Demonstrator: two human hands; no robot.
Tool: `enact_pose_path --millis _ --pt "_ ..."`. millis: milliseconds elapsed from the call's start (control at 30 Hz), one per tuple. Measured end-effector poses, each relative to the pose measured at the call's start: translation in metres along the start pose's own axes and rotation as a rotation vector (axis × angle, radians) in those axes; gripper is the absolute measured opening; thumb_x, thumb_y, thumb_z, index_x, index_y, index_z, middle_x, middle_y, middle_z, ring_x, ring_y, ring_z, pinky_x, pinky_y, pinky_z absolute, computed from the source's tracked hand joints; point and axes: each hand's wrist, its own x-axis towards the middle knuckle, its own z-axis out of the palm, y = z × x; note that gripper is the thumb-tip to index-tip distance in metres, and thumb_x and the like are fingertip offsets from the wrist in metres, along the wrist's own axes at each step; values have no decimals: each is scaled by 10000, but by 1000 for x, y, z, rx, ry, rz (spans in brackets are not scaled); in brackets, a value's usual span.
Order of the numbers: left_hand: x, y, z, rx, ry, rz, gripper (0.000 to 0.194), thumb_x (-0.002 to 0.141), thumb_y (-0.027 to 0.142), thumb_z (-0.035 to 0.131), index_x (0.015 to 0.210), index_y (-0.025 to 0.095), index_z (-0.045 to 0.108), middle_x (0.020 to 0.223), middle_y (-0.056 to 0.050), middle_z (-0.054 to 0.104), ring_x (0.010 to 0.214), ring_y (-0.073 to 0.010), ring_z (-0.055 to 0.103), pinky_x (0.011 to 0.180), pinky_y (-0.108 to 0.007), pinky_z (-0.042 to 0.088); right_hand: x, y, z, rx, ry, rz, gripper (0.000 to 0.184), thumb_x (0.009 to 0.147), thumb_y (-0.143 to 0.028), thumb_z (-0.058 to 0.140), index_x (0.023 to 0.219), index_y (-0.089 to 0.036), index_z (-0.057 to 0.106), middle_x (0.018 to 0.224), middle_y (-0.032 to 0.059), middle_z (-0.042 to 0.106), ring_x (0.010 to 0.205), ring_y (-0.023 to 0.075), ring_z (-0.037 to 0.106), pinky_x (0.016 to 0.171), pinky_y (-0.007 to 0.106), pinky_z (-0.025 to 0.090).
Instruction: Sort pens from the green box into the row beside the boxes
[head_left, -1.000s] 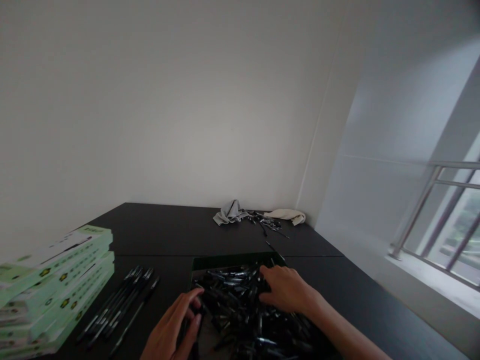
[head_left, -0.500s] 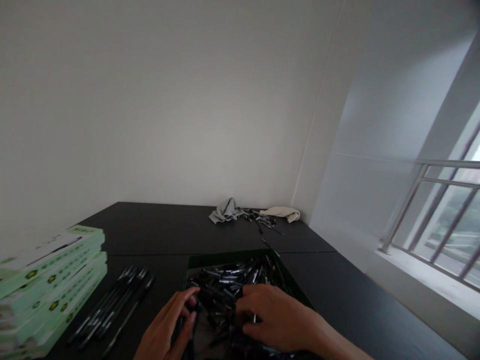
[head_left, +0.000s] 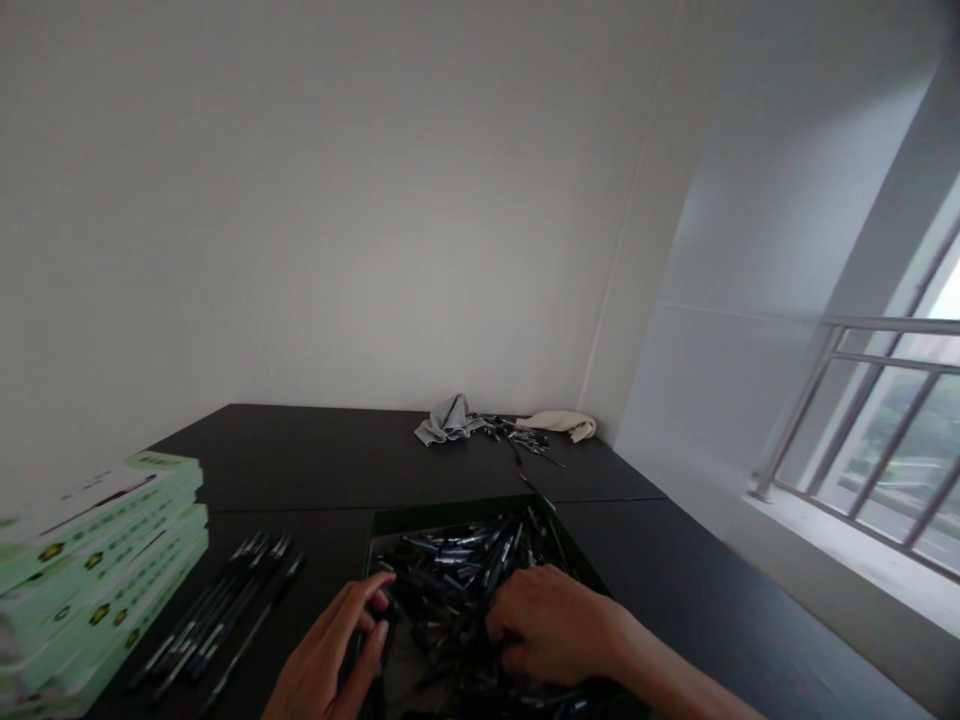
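A dark green open box (head_left: 442, 515) in front of me holds a loose heap of black pens (head_left: 450, 555). At the box's left side is my left hand (head_left: 330, 645), its fingers and thumb curled round what looks like a dark pen (head_left: 386, 640). My right hand (head_left: 551, 620) reaches down into the heap with its fingers bent together. Its fingertips are hidden among the pens, and what they grip does not show. Left of my left hand, several black pens (head_left: 225, 600) lie side by side on the dark table (head_left: 300, 455).
A stack of pale green and white boxes (head_left: 105, 570) stands at the left. Near the wall lie a grey cloth (head_left: 448, 420), a cream cloth (head_left: 566, 423) and a small pile of pen parts (head_left: 517, 436). A metal railing (head_left: 832, 370) runs along the window at right.
My right hand has moved slightly right in the heap, and the silvery bit seen between its fingers is now out of sight. The left hand has hardly moved. The view has shifted slightly.
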Motion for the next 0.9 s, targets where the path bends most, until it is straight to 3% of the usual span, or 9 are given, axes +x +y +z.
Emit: enact_pose_path --millis 133,233,367,467,533,667,767,900 --pt "-1 0 1 -9 -1 -8 302 891 289 463 1192 308 464 936 25 665 804 -113 668 752 -172 513 -2 7 -6 11 28 97 221 728 -220 544 869 -200 713 847 62 720 845 249 662 660 289 436" --pt "-1 -2 2 -27 20 -65 304 903 314 431 1206 291 437 951 9 656 813 -117 665 749 -186 521 -1 4 -8 10 55 79 233 744 -251 555 915 -170 691 892 89 708 887 260 644 743 321 449" --pt "-1 -6 3 -96 9 -171 317 918 364 406 1225 288 388 989 -8 644 868 -132 657 778 -227 528 17 -16 -7 27 158 18 292 802 -357 526 945 -148 670 949 122 693 910 261 638 779 329 467" --pt "-2 -8 4 -85 42 -216 330 916 395 406 1225 279 391 1041 -36 633 923 -156 648 806 -270 532 46 -38 -1 8 90 76 339 842 -362 460 946 -134 688 903 153 707 858 281 668 706 336 504" --pt "-2 -10 5 -53 44 -177 336 916 383 416 1231 271 391 1061 -50 632 929 -161 650 811 -280 535 67 -50 5 -33 19 120 389 808 -373 519 1000 -76 680 959 215 687 910 335 652 721 392 514" --pt "-1 -12 4 -12 31 -65 302 906 343 452 1201 282 423 1037 -35 651 907 -154 663 808 -264 537 92 -55 14 -33 -79 123 348 670 -242 670 940 -23 697 892 242 692 855 366 662 681 404 527" --pt "0 -9 0 -3 16 -28 255 905 321 459 1159 302 461 1035 -15 656 928 -145 660 825 -248 530 85 -44 6 -19 -62 103 313 709 -242 620 940 -47 703 896 224 697 855 346 666 657 363 517" --pt "2 -3 -4 97 18 41 329 903 305 457 1232 304 449 1200 -38 596 1108 -166 583 923 -304 493 60 -30 -19 37 0 13 292 798 -320 517 941 -152 707 890 113 721 850 246 674 635 260 464"
